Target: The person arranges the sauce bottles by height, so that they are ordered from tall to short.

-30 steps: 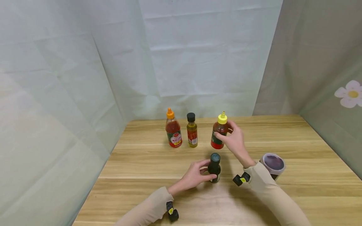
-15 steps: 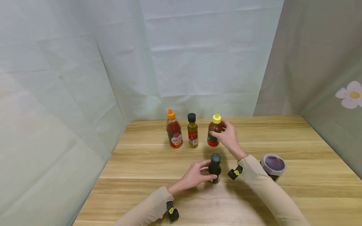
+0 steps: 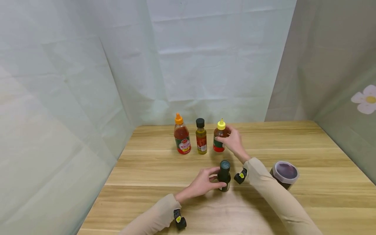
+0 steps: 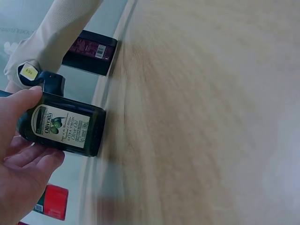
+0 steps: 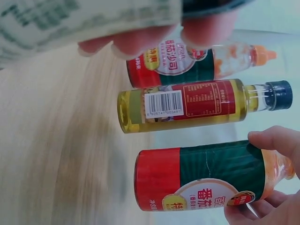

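Note:
My left hand (image 3: pixel 202 182) grips a dark olive oil bottle (image 3: pixel 224 174), thumb on one side and fingers on the other. Its Olivoila label (image 4: pixel 63 124) faces the left wrist camera. Farther back, my right hand (image 3: pixel 234 142) holds a ketchup squeeze bottle (image 3: pixel 219 143) with a yellow nozzle cap, upright; whether its base touches the table I cannot tell. Just left of it stands a slim bottle of yellow oil (image 3: pixel 201 142) with a black cap, a small gap between them. An orange-capped ketchup bottle (image 3: pixel 182 140) stands leftmost in that row.
On the right, near my right forearm, stands a dark jar or bottle with a wide pale lid (image 3: pixel 285 173). The wooden table (image 3: pixel 141 173) ends at pale cloth hangings (image 3: pixel 211 65) behind and at both sides.
My right hand has carried the yellow-capped ketchup bottle leftward, closer to the yellow oil bottle, and slightly lower. My left hand and the olive oil bottle have stayed in place.

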`<state>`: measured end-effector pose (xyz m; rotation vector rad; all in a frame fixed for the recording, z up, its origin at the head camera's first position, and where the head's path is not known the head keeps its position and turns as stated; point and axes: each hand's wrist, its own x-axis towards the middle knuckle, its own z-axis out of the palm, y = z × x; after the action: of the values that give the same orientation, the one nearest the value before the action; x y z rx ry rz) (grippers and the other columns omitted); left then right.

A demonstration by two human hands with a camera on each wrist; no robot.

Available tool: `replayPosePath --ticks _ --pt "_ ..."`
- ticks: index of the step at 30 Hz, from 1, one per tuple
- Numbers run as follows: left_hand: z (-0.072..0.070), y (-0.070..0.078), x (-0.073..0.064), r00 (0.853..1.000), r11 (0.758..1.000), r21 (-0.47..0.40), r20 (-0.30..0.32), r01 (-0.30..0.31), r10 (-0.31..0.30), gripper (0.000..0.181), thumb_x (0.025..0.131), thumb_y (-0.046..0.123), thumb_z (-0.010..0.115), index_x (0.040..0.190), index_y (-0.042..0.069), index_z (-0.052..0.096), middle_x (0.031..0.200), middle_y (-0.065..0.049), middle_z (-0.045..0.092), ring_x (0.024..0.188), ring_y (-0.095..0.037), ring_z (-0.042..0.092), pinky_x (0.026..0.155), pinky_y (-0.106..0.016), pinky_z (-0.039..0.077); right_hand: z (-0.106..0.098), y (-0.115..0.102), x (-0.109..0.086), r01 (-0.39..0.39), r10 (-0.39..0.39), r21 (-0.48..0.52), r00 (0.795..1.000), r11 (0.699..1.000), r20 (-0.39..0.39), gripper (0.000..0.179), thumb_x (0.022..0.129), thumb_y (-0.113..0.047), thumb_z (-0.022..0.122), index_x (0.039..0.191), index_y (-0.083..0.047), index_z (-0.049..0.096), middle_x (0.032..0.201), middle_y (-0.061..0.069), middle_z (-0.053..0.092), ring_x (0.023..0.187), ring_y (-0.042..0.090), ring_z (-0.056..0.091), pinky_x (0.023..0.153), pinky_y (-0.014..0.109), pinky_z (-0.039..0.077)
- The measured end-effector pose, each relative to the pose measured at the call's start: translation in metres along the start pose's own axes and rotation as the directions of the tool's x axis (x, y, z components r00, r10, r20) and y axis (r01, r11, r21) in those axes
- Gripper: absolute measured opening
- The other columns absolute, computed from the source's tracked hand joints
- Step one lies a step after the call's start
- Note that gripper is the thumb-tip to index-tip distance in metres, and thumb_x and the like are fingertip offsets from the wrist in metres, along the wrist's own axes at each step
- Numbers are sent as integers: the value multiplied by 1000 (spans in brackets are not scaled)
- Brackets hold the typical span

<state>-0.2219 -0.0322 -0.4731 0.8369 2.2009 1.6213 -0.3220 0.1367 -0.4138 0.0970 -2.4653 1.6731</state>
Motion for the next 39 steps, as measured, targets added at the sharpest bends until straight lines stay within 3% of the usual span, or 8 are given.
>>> replayPosePath --ticks 25,39 --pt "1 1 0 1000 1000 -11 -3 1 -1 50 84 10 74 131 4 57 132 -14 60 120 -26 60 98 -21 50 8 4 1 19 -18 -78 1000 997 15 63 79 -14 79 135 -6 52 129 17 61 113 33 61 95 48 54" --pt "1 1 -1 1000 1000 -2 -7 10 -10 50 85 13 74 132 5 57 133 -13 60 120 -25 60 98 -22 50 11 10 -1 29 -28 -74 1000 997 10 58 79 -11 79 131 -5 54 122 18 64 111 33 62 95 48 54"
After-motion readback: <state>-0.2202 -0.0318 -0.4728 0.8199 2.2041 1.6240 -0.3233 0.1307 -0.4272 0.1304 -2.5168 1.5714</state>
